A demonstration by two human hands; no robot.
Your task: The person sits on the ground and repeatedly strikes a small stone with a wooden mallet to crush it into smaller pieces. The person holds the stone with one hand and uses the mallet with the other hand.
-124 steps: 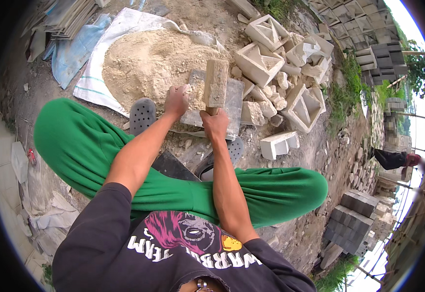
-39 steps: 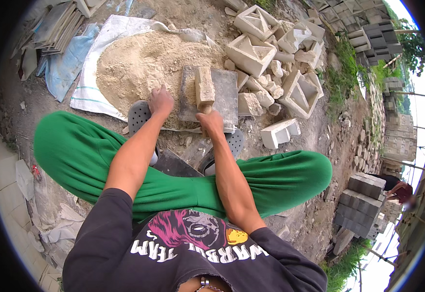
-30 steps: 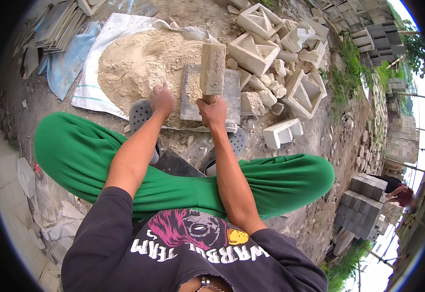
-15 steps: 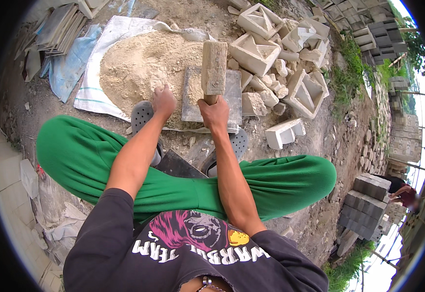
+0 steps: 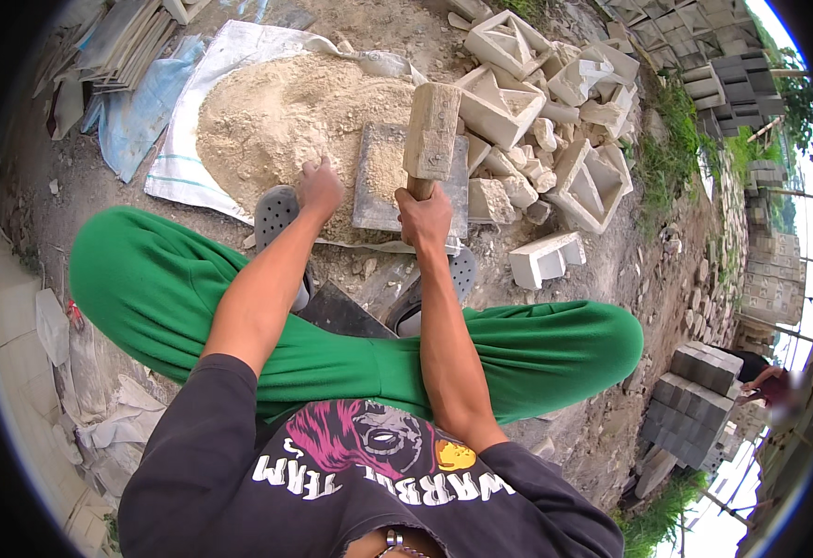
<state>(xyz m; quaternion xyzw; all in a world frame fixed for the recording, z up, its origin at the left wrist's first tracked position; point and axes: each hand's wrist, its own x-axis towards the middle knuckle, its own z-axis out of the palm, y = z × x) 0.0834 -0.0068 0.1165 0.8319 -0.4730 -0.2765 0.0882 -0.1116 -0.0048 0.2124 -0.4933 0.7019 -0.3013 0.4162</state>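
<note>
My right hand (image 5: 425, 218) is wrapped round the short handle of a wooden mallet (image 5: 433, 130). Its blocky, worn head hangs over a grey slab (image 5: 377, 212), hiding part of it. Pale crushed grit (image 5: 386, 170) lies on that slab. At the near edge of a heap of beige crushed stone (image 5: 267, 116), my left hand (image 5: 320, 191) is closed with its fingers curled down; whatever they hold, if anything, is hidden. Beneath the heap spreads a white woven sack (image 5: 176, 167). My shoes flank the slab's near side.
Broken pale moulded blocks (image 5: 593, 184) and rubble are piled right of the slab, with a smaller white piece (image 5: 546, 260) nearer me. Flat sheets (image 5: 127, 46) and a blue tarp (image 5: 132, 130) lie at far left. Grey blocks (image 5: 690, 400) are stacked right, beside another person (image 5: 762, 379).
The mallet's head has tilted slightly and shifted a little right with my right hand. My left hand stays at the heap's edge. The whole view has shifted slightly.
</note>
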